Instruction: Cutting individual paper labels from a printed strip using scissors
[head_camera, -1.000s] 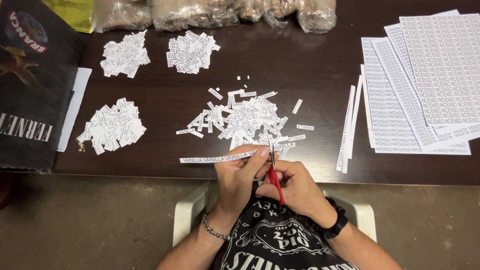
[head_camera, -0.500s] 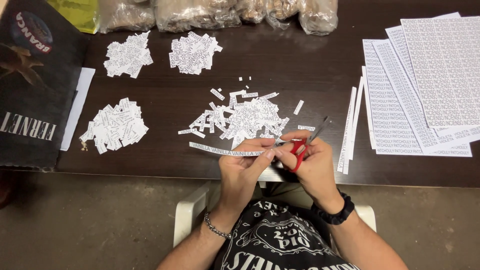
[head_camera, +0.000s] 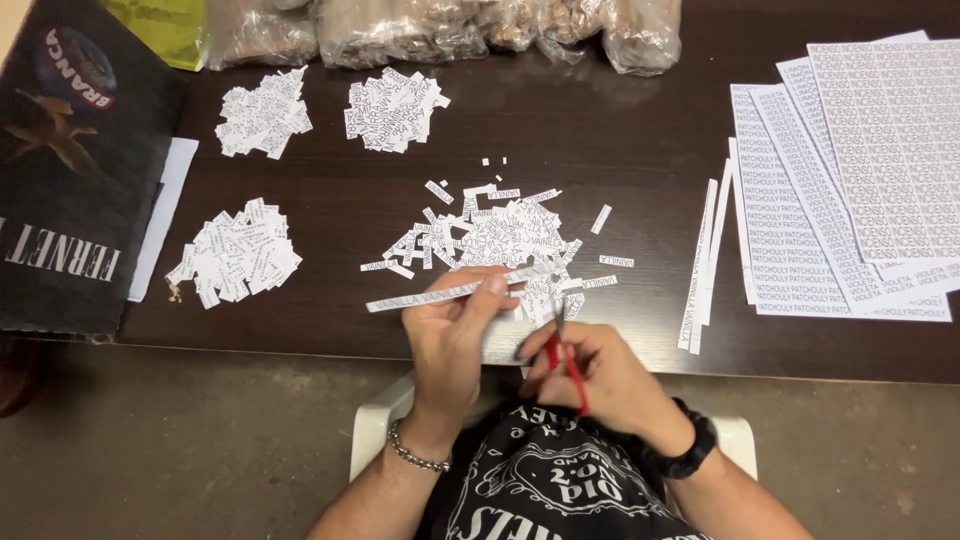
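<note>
- My left hand (head_camera: 450, 335) pinches a long printed paper strip (head_camera: 440, 294) between thumb and fingers, closed on it near its right end; the strip runs out to the left, nearly level, above the near edge of the table (head_camera: 560, 150).
- My right hand (head_camera: 595, 375) is wrapped around the red handles of a pair of scissors (head_camera: 562, 350), with the blades pointing away from me toward the strip's right end. I cannot tell how far apart the blades stand.
- Just beyond my hands lies a loose heap of cut labels (head_camera: 495, 235), small white slips scattered over the dark tabletop.
- Three tidier piles of slips sit to the left: one at mid-left (head_camera: 237, 250), one at far left (head_camera: 262, 112), one far and nearer the centre (head_camera: 392, 108).
- To the right lie overlapping printed sheets (head_camera: 850, 180), and a few uncut strips (head_camera: 705, 255) lie just beside their left edge.
- Clear plastic bags (head_camera: 450, 25) line the far edge.
- A dark printed bag (head_camera: 70, 170) lies at the left end, with a white sheet beneath it.
</note>
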